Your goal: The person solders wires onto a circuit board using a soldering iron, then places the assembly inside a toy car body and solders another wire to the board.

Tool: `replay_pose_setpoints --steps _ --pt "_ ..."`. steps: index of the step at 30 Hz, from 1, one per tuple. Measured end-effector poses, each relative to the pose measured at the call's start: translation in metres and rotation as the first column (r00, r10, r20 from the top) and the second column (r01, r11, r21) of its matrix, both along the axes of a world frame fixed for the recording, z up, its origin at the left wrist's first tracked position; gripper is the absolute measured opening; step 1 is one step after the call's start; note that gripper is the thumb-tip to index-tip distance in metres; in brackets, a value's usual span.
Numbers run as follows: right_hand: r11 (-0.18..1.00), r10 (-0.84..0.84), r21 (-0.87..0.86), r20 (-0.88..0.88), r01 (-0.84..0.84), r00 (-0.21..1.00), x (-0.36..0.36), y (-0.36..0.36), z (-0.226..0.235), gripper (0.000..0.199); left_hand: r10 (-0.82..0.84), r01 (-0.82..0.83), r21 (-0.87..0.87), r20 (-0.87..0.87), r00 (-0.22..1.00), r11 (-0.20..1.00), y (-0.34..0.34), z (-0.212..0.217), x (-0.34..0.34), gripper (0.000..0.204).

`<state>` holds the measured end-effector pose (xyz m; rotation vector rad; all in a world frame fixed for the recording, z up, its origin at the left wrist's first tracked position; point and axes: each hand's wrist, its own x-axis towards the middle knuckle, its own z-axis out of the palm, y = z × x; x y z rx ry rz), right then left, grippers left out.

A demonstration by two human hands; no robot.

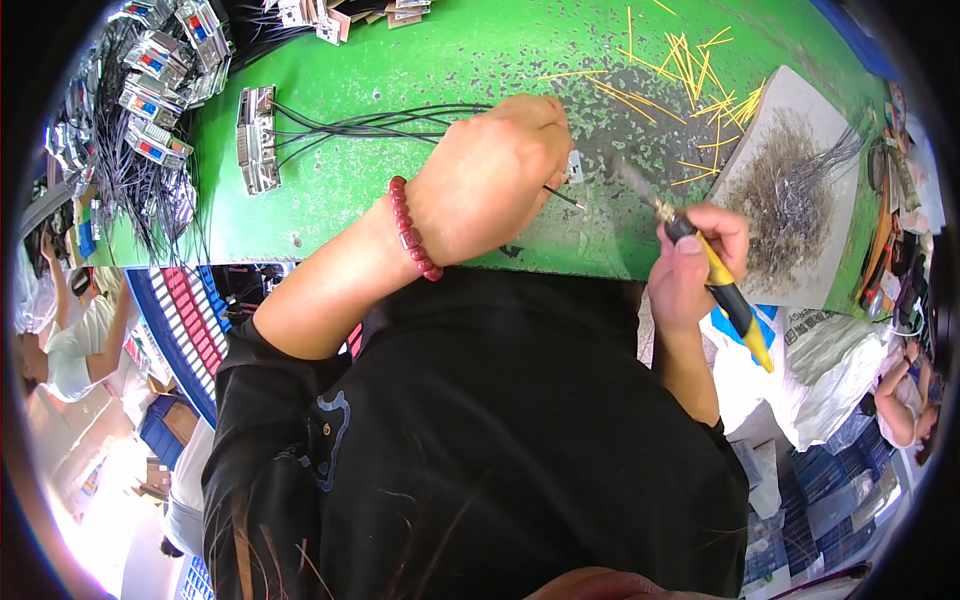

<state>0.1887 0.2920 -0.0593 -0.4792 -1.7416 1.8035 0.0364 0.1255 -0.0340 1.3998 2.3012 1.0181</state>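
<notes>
Left hand (495, 175) pinching black wire (563, 196), right hand (695, 265) gripping soldering iron (700, 255) — green table (400, 190)

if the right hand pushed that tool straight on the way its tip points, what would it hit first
Probably the small white part by the left hand; the right hand aims its tool up-left toward it, though depth is unclear.

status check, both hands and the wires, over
Left hand pinching thin black wire over green table. Right hand gripping yellow-handled tool, tip apart from wire. Loose yellow strips lie beyond.
</notes>
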Motion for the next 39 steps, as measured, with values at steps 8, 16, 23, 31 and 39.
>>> replay_pose_setpoints --steps 8,16,23,31,39 --pt "0.889 0.299 0.302 0.189 -0.345 0.935 -0.023 -0.003 0.017 0.024 0.018 -0.018 -0.040 0.015 1.000 0.999 0.000 0.003 0.000 0.011" --pt "0.864 0.285 0.437 -0.016 -0.250 0.958 -0.045 -0.012 0.014 0.030 -0.007 0.006 -0.085 -0.013 1.000 0.996 0.000 0.006 -0.002 0.009" --pt "0.897 0.251 0.348 0.105 -0.272 0.962 -0.053 -0.005 0.018 0.028 -0.009 0.008 -0.115 -0.012 1.000 0.993 0.000 0.007 -0.005 0.010" --pt "0.905 0.283 0.279 0.164 -0.320 0.945 -0.055 -0.005 0.007 0.035 -0.007 0.009 -0.102 0.016 1.000 0.995 0.002 0.013 -0.007 0.009" --pt "0.927 0.243 0.261 0.131 -0.270 0.961 -0.040 -0.004 0.010 0.034 0.068 -0.065 -0.089 0.036 0.997 0.994 0.005 0.011 -0.006 0.010"
